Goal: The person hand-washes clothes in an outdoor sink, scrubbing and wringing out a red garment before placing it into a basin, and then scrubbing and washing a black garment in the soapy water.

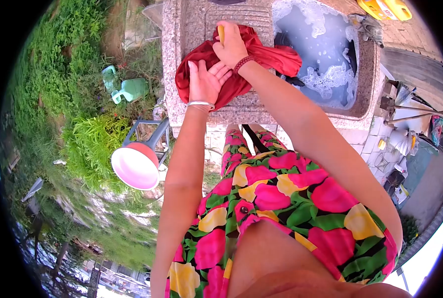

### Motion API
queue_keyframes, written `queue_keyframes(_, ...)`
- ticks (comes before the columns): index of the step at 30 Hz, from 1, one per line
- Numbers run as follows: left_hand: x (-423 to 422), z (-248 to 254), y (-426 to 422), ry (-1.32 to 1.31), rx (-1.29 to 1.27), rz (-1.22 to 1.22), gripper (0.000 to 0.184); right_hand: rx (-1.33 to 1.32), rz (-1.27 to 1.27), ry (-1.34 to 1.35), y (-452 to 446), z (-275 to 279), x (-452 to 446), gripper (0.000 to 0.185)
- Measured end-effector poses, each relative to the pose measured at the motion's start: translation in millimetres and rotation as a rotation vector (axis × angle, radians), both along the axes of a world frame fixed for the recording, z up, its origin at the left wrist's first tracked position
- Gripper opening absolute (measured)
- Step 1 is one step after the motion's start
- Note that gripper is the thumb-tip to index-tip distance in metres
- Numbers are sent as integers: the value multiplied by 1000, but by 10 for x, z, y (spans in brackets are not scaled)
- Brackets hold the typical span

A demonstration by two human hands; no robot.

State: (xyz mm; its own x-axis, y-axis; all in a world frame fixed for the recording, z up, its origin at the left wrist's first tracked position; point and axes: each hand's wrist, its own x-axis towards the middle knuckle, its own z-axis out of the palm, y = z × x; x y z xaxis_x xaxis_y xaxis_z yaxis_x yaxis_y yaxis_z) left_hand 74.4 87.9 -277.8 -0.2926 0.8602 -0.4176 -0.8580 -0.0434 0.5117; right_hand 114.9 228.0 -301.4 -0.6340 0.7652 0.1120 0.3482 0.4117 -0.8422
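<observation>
Head view: from where I stand I count two bare hands over one red cloth [253,47], which lies bunched beneath both, glossy as satin and deeply creased. The right hand [231,45] is closed around one yellow bar [221,35], smooth and narrow; a red beaded bracelet [242,63] circles that wrist. Just beside it, the left hand [205,85] grasps nothing, palm turned up and fingers spread against the cloth; one pale, smooth bangle [201,104] rings its wrist. Under the hands runs one ribbed washboard [256,17] of speckled stone.

To the right hand's right sits one rectangular stone sink [366,94], filled with cloudy water [308,42] and patchy white foam [325,82]; the cloth's tail reaches its edge. Well away, left of the left hand, stand two green plastic jugs [132,89].
</observation>
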Motion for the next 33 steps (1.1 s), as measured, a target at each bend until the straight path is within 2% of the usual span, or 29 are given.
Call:
queue_keyframes(2,-4,-91,12,26,20,-9,93,85,349,-61,-169,151,219,46)
queue_keyframes(3,-17,-83,23,80,117,9,91,290,390,-85,-304,225,303,44)
queue_keyframes(6,-9,-47,19,30,1,-32,90,76,336,-149,-107,134,194,41)
queue_keyframes(8,16,15,37,53,-65,-27,85,-69,188,72,103,-139,-32,38)
queue_keyframes(10,-8,-117,19,52,-29,-43,82,-505,120,132,271,-79,-87,40)
queue_keyframes(12,10,-186,2,68,-37,-5,78,-907,-15,522,320,-48,27,42)
queue_keyframes(13,69,-94,23,120,-80,24,76,-984,-56,666,286,-44,137,45)
queue_keyframes(15,126,-80,87,152,-157,97,69,-1062,-129,791,185,-53,262,45)
queue_keyframes(18,281,-215,124,512,0,68,59,-1158,-211,891,46,-51,385,45)
queue_keyframes(19,343,-231,142,563,15,113,38,-1183,-237,916,21,-25,405,45)
queue_keyframes(22,418,-262,202,542,-241,297,30,-1277,-210,920,27,66,535,46)
queue_keyframes(23,436,-271,207,510,-224,340,27,-1291,-219,897,52,90,587,45)
queue_keyframes(26,425,-159,217,466,-224,328,35,-1139,-289,799,134,376,689,44)
queue_keyframes(27,427,-60,220,460,-170,334,31,-942,-250,708,141,466,689,38)
queue_keyframes(30,470,13,257,561,-103,324,25,-434,152,547,-79,677,618,33)
queue_keyframes(31,485,236,266,738,-75,194,27,-120,306,327,-151,777,627,28)
queue_keyframes(32,476,146,214,961,-195,70,32,271,414,143,-141,831,630,27)
queue_keyframes(33,507,200,200,886,-150,109,37,147,373,158,-155,782,623,27)
